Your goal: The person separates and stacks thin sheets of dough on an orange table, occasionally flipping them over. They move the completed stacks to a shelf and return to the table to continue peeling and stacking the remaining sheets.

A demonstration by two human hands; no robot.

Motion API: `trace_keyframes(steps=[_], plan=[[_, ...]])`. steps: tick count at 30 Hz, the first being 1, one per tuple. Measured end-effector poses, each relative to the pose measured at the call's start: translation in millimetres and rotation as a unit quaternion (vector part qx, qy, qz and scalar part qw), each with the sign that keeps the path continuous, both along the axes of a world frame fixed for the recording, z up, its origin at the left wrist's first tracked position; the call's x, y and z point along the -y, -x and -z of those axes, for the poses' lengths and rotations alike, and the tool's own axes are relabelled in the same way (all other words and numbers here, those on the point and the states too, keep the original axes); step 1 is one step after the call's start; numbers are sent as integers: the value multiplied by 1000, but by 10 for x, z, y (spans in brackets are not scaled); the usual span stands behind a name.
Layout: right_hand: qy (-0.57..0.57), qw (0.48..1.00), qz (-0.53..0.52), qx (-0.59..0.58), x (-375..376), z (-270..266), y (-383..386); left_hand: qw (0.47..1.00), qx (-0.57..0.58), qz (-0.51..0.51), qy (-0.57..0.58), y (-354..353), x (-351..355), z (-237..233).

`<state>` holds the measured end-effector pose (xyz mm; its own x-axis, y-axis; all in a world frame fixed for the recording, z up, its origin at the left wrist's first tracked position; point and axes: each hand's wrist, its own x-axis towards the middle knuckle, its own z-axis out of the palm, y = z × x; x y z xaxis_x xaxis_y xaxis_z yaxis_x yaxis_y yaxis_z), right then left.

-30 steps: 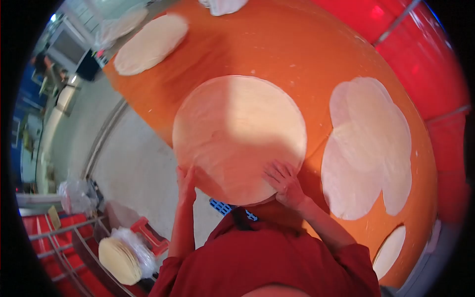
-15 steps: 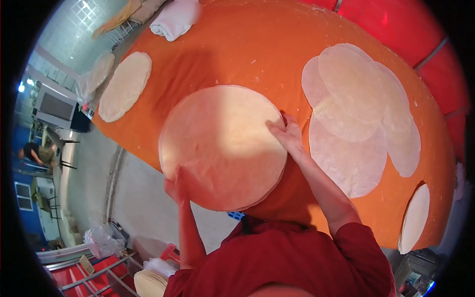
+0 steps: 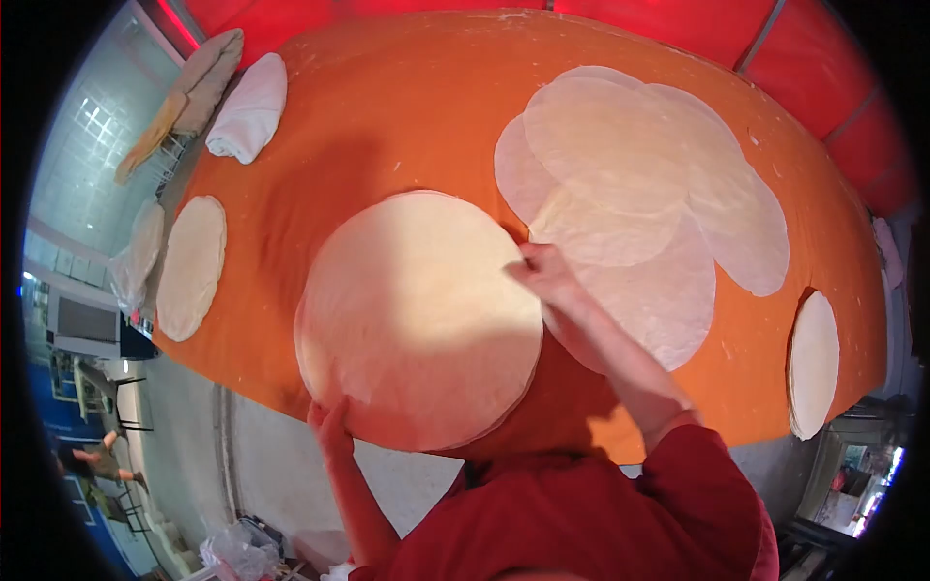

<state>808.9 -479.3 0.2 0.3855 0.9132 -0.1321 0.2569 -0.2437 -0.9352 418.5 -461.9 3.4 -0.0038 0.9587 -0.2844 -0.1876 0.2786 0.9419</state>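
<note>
A stack of large round thin dough sheets (image 3: pixel 417 310) lies on the orange cloth-covered table (image 3: pixel 407 107), near its front edge. My left hand (image 3: pixel 332 426) pinches the lower left rim of the stack. At the upper right rim, my right hand (image 3: pixel 542 271) has its fingers closed on the edge. Part of the stack is in shadow. Just right of it, several overlapping thin sheets (image 3: pixel 630 165) are spread flat, and my right forearm passes over their lower part.
A pale dough round (image 3: pixel 192 269) lies at the left table edge, a folded white cloth (image 3: pixel 250 108) above it. Another stack of rounds (image 3: pixel 814 363) sits at the right edge. Far left, a person (image 3: pixel 100 458) is near chairs. Plastic bags (image 3: pixel 237 552) lie below.
The camera view has turned, shifting the table's contents in the frame. Both hands remain at the rim of the stack, which now appears slightly lower and further left.
</note>
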Motion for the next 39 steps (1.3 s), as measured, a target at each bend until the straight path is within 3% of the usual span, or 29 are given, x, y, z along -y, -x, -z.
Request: trace_keyframes(steps=[3,4,5,6,7,8,9,10,11,12,13,14,16,18,19,21,22,23,24,25,26,27,28,30,32,33,35,37,39], plan=[[-76,942,104,310,272,-315,-610,999,-31,1,-8,64,-195,214],[-6,918,136,372,278,-282,-876,994,-104,1,-43,73,-224,170],[30,855,167,490,303,-373,-985,981,-179,0,-77,54,-214,113],[16,829,116,547,321,-218,-1261,980,-183,-6,-76,-10,-159,0],[-18,749,152,645,319,79,-1500,951,-244,-113,-153,-119,-102,-151],[-1,737,130,663,370,184,-1670,900,-301,-218,-226,-240,-61,-237],[14,725,105,681,396,207,-1776,896,-307,-227,-225,-331,-18,-259],[5,730,95,677,425,204,-1901,946,-200,-82,-243,-414,45,-278],[25,756,12,654,435,59,-1969,962,-87,62,-251,-524,121,-292],[42,774,-75,627,395,0,-2047,966,-55,97,-234,-847,228,-250],[24,776,-94,624,359,66,-2162,981,-107,149,-64,-1259,345,-474],[-3,757,-122,641,349,144,-2296,974,-66,208,-58,-1584,446,-390],[-41,731,-156,663,198,111,-2397,965,33,261,1,-2192,578,-372],[136,730,-173,647,141,-165,-2579,914,269,298,66,-2650,567,-170],[77,753,-108,644,31,-331,-2690,912,276,298,68,-2835,492,-74],[14,798,-39,601,-243,-917,-2774,835,436,254,219,-3177,329,167],[5,823,-34,567,-296,-1320,-2693,831,438,259,225,-3327,269,500],[-32,771,-55,634,-257,-1562,-2593,881,371,289,45,-3474,189,927],[-71,712,-77,694,-253,-1753,-2468,891,333,305,-46,-3570,148,914],[-10,724,-95,683,-188,-1911,-2196,895,294,308,-136,-3666,108,889],[50,734,-113,668,-63,-1968,-1964,921,300,240,66,-3664,89,413],[10,765,-123,632,-12,-1691,-1910,905,290,161,264,-3636,69,102],[-31,794,-132,593,16,-1266,-1866,899,284,223,250,-3598,55,58],[89,752,-238,608,202,-667,-1651,915,207,264,225,-3650,38,-20],[-58,793,-235,560,425,-63,-1568,923,124,303,203,-3688,0,-27],[-57,794,-236,557,470,-43,-1529,928,162,291,168,-3727,-28,-16],[-35,856,-187,481,555,-64,-1437,930,202,273,142,-3755,-67,14],[-10,856,-204,474,594,-125,-1401,855,383,337,91,-3782,-111,21],[-144,809,-151,549,563,81,-1425,882,325,331,88,-3697,-63,-54]])
